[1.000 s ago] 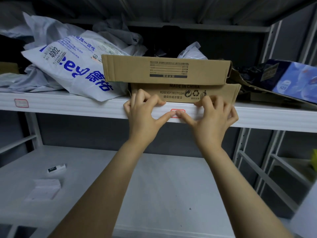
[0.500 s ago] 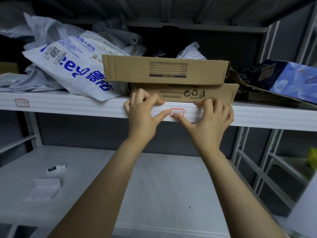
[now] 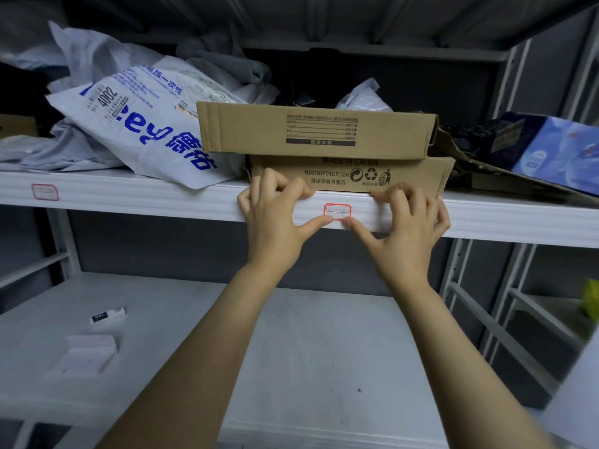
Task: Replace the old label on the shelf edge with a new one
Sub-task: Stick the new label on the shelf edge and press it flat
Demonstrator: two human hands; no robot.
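Observation:
A small white label with a red border (image 3: 337,211) is stuck on the front of the white shelf edge (image 3: 162,199). There is faint handwriting on it. My left hand (image 3: 272,218) is just left of the label, its thumb tip pressing at the lower left corner. My right hand (image 3: 408,228) mirrors it on the right, thumb tip at the lower right corner. The bent fingertips of both hands rest on the top of the shelf edge. Most of the label's face shows between the thumbs.
Two flat cardboard boxes (image 3: 317,131) sit directly above my hands, with a white printed bag (image 3: 139,131) to the left and a blue box (image 3: 551,147) to the right. Another red-bordered label (image 3: 45,191) is at far left. The lower shelf holds a white paper stack (image 3: 86,353) and a small white item (image 3: 107,315).
Both thumbs slid down and apart from over the label to its lower corners, so the label's face now shows. The fingers stayed on the shelf edge.

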